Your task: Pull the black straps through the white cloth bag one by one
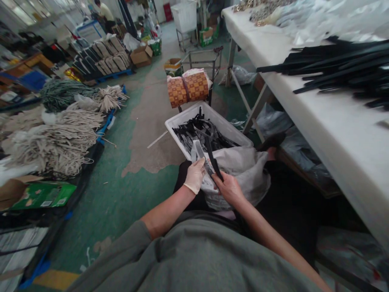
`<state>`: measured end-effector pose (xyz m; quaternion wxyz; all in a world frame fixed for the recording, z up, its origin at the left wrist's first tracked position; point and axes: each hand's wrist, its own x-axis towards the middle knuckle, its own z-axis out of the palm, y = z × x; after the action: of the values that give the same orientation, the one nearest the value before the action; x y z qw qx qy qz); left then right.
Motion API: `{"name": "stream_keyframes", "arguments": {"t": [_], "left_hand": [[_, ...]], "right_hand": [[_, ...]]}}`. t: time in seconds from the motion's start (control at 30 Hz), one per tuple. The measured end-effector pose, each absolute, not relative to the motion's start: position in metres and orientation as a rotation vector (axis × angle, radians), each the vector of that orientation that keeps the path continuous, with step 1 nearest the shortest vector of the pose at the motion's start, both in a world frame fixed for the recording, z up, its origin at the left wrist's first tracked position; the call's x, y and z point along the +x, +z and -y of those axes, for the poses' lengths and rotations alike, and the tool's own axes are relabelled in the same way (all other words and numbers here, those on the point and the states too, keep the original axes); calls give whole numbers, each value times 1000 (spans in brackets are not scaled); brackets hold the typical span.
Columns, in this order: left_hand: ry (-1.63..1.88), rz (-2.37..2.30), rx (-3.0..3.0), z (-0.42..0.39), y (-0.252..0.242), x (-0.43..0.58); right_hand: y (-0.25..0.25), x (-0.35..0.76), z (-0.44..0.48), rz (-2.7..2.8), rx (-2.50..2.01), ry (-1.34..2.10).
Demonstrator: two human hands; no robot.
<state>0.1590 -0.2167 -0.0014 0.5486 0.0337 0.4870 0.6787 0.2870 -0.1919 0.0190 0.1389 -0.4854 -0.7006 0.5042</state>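
Note:
My left hand [195, 175], in a pale glove, is closed on a whitish, translucent strip [198, 149] whose end loops up above the fingers. Bare, my right hand [229, 187] grips a black strap [212, 156] that points up and away from me. Both hands are close together over my lap, above a whitish woven sack [243, 166]. Just beyond them stands a white plastic bin [225, 117] holding many black straps and pale strips [206, 129]. The fingertips of both hands are partly hidden.
A long white table [319, 105] on my right bears a pile of black straps [340, 67]. A checkered roll [188, 87] lies on a metal frame behind the bin. Bundles of beige cord [57, 138] line the left side. Far off, a person [105, 14] is at the back.

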Motion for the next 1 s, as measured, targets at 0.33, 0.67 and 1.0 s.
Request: {"name": "stream_keyframes", "arguments": {"t": [0.33,0.67,1.0], "left_hand": [[1648,-1194,-2,213,12,150],[1761,-1123,43,216,28,146],[1712,-1138,183,222,27,154]], "right_hand": [[6,295,200,2191,-1324,1203],[-2,298,199,2132,-1307,1187],[-2,301,199,2061,-1322,1346]]}}
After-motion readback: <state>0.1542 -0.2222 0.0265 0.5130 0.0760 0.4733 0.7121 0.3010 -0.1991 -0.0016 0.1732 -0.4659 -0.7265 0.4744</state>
